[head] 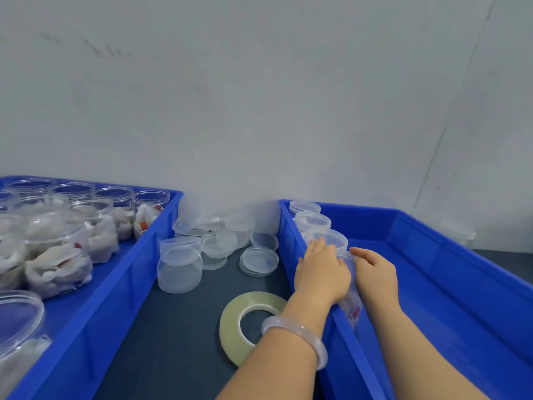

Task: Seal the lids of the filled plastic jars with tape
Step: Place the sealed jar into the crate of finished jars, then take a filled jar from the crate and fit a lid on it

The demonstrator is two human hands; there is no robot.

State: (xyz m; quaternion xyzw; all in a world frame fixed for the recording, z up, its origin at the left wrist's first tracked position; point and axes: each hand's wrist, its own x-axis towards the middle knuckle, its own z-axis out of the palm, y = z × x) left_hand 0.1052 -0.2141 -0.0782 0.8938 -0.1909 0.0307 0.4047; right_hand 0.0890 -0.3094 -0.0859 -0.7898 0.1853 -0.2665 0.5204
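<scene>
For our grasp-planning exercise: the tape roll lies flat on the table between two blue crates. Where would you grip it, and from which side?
Probably come from above and pinch the tape roll across its band on the left part: fingers in the hole, thumb on the outer edge. It lies flat, hole up, and the left forearm covers its right part.

The left hand [320, 272] and right hand [375, 272] gripped a clear lidded plastic jar [352, 306] against the left wall of the right blue plastic bin [432, 235]. A clear tape roll [230, 321] lay on the dark tabletop [173, 327] just beside that bin.
</scene>
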